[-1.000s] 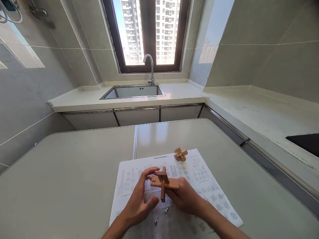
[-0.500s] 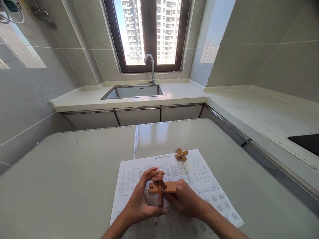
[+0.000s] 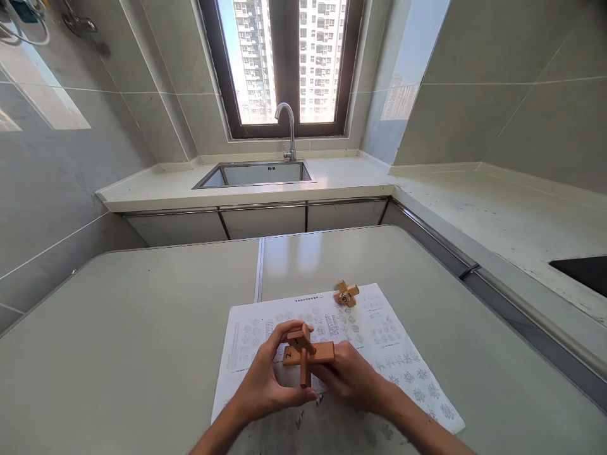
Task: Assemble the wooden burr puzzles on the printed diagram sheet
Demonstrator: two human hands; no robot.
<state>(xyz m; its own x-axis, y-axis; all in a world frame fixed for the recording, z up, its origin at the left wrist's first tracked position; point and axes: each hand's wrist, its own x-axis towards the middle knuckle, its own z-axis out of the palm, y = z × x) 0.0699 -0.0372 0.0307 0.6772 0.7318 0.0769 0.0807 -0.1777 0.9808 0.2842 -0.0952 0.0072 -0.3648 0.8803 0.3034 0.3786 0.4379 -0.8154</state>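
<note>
Above the printed sheet, both hands hold a reddish-brown wooden interlocking puzzle point(image 3: 320, 352) made of crossed bars, with a "2" marked on one bar's left end. My left hand point(image 3: 270, 373) grips the upright bar between thumb below and fingers above. My right hand point(image 3: 353, 379) is closed around the right side of the horizontal bar; its fingertips are partly hidden behind the wood. A smaller, lighter wooden puzzle point(image 3: 346, 294) rests at the sheet's far edge, beyond my hands. The white sheet point(image 3: 403, 341) carries printed diagrams of puzzle shapes.
The sheet lies on a pale table point(image 3: 142, 328) with a seam down its middle. Beyond the table, a counter point(image 3: 351, 170) holds a sink point(image 3: 256, 174) and a tap point(image 3: 290, 133) under a window. Another counter runs along the right, with a metal rail point(image 3: 521, 300) below its edge.
The brown puzzle has tilted slightly in my hands, and its upright bar's lower end has come up a little. The lighter puzzle and the sheet stay put.
</note>
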